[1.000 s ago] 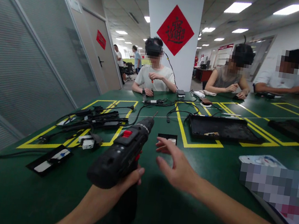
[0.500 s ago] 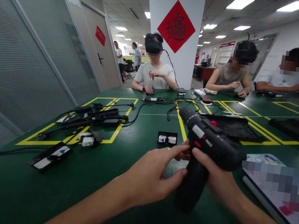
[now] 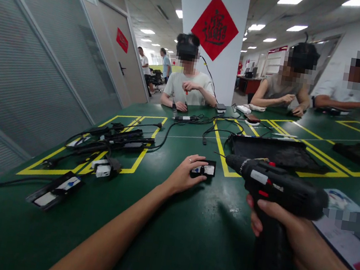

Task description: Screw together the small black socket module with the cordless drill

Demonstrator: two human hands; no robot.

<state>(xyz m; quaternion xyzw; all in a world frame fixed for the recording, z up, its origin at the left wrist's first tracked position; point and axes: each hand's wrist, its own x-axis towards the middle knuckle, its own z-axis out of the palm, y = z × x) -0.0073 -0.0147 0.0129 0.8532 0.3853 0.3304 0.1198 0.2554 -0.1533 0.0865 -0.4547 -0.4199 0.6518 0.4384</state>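
A black cordless drill (image 3: pixel 277 185) with red details is held above the table by my right hand (image 3: pixel 276 217), whose fingers wrap its grip. Its thin bit points left and away from me. My left hand (image 3: pixel 185 173) reaches to a small black box (image 3: pixel 209 170) with white and blue parts inside; the fingers are at its far side and the thumb at its near side. The box lies flat on the green table, its left end partly covered by the fingers.
A tangle of black cables (image 3: pixel 118 139) lies at the left inside yellow tape. Nearer is a longer black case (image 3: pixel 55 190). A black tray (image 3: pixel 275 151) stands behind the drill, a printed package (image 3: pixel 350 241) at right. Other people (image 3: pixel 189 82) sit across the table.
My left hand has left the drill and moved forward and left to the small black box. My right hand has drawn the drill to the right and slightly down.
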